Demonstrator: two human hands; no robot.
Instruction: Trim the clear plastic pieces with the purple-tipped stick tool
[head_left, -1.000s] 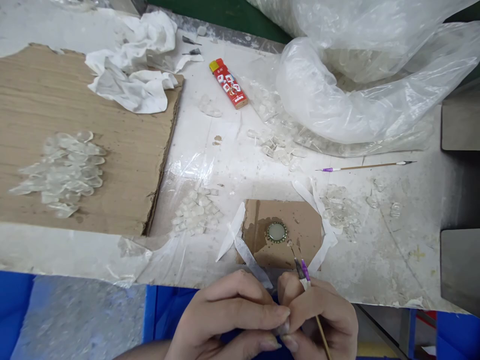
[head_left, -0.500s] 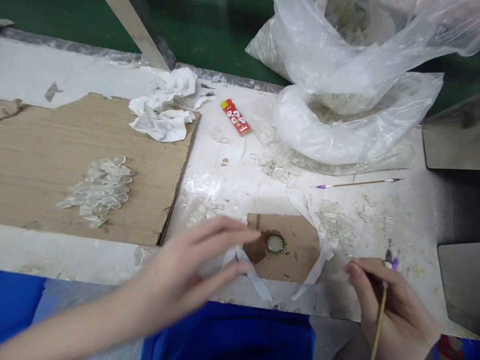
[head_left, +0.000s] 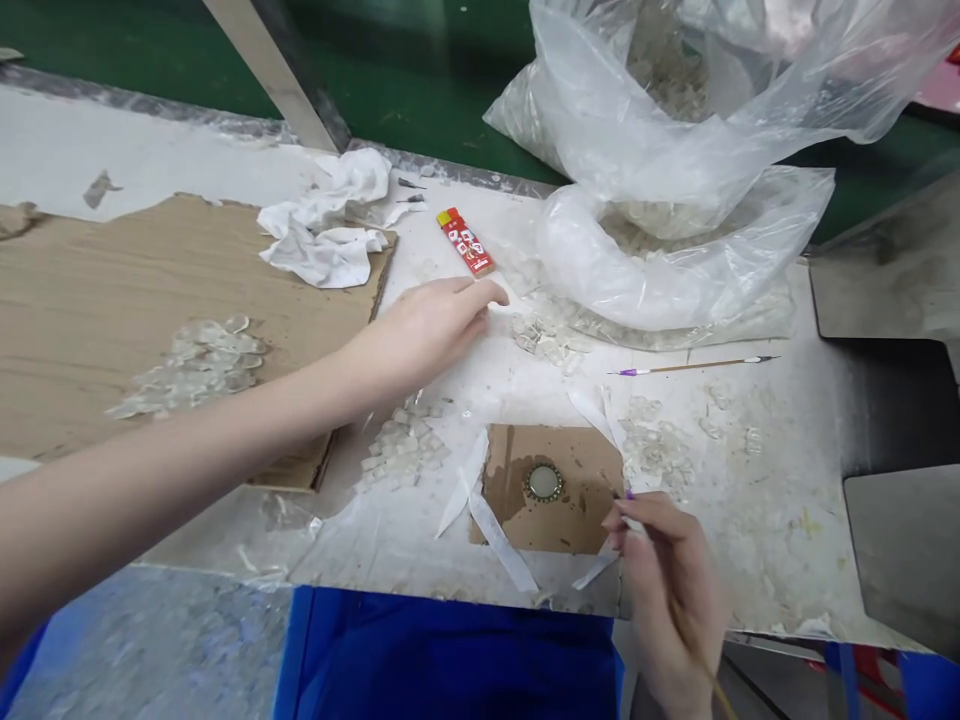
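My right hand (head_left: pixel 667 590) is closed around a thin paintbrush (head_left: pixel 679 622), its tip by the right side of a small cardboard piece (head_left: pixel 585 535). On that piece, amid a dark wet stain, lies a round pale cabochon in a beaded metal setting (head_left: pixel 544 483). My left hand (head_left: pixel 450 322) reaches across the table below a red lighter (head_left: pixel 466 241), fingers bent and slightly apart, nothing visible in them. Just right of its fingertips is a pile of small clear pieces (head_left: pixel 551 340). The left thumb is hidden.
Plastic bags of clear pieces (head_left: pixel 637 270) stand at the back. Another double-ended brush (head_left: pixel 694 367) lies on the right. Clear pieces (head_left: pixel 199 365) rest on large cardboard (head_left: pixel 67 300), near crumpled tissue (head_left: pixel 326 250). More piles (head_left: pixel 405 445) flank the small cardboard, which has white strips (head_left: pixel 499 545).
My left hand has moved up and away from the small cardboard toward the lighter and the clear pieces. My right hand has brought its paintbrush leftward to the cardboard's edge.
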